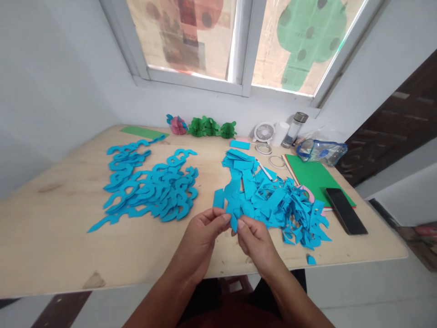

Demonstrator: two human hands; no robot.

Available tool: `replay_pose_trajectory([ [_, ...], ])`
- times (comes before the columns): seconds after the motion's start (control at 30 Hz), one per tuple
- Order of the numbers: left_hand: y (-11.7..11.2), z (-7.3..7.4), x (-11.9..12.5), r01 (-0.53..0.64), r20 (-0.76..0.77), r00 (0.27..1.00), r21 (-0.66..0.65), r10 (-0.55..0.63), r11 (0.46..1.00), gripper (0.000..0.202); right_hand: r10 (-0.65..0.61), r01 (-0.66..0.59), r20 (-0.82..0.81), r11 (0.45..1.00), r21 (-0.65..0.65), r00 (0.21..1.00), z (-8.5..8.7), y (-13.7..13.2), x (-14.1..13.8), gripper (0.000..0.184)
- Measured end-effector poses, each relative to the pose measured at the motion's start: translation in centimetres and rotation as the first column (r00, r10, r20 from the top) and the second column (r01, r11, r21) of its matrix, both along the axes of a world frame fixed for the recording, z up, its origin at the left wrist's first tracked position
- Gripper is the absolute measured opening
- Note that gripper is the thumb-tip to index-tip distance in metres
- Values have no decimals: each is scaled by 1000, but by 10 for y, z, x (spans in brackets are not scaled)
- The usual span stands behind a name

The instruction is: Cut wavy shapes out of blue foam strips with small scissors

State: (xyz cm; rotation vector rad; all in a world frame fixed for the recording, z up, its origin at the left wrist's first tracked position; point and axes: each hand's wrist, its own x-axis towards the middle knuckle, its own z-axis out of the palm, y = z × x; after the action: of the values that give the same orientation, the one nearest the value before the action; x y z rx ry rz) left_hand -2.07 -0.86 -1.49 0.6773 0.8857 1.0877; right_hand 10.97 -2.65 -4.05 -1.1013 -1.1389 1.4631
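1. Nearest, above the table's front edge, the left hand and right hand pinch a blue paper strip between them, the fingers and thumb of each closed on it. With both hands pulling on thin paper, a sharp or uneven tug could tear the strip or crease it.

2. Just ahead of the hands lies the blue scrap pile, its cut pieces tangled together. A wrist or sleeve brushing it could drag pieces along, and snagged shapes could rip when separated.

3. A lone blue scrap sits at the front edge of the table. A slight nudge could push it over the edge.

4. To the left lie the curved blue pieces, overlapping in loose rows. A careless reach or a draught could shift them and mix up the rows.

5. To the right, a phone rests on green card, against the pile's far side. Paper sliding onto it could hide it, and a blind grab could knock it.

6. Farthest off, near the window, stand a small fan and a bottle. If the fan ran, its airflow could scatter the lightest scraps, and a tipped bottle could spill and wet the paper.
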Motion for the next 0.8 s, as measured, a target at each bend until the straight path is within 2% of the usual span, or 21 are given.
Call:
replay_pose_trajectory([
  [0.2,-3,1,2,-80,-100,991,55,86,995,15,17,-18,-41,1000,-24,999,2,-1,-1,40],
  [0.57,-9,1,10,-164,-82,983,35,166,986,15,-3,3,5,1000,-6,1000,3,-3,-1,42],
  [0.8,-14,-2,13,-167,-58,984,22,168,986,15,-11,11,23,1000,4,1000,0,-3,0,39],
])
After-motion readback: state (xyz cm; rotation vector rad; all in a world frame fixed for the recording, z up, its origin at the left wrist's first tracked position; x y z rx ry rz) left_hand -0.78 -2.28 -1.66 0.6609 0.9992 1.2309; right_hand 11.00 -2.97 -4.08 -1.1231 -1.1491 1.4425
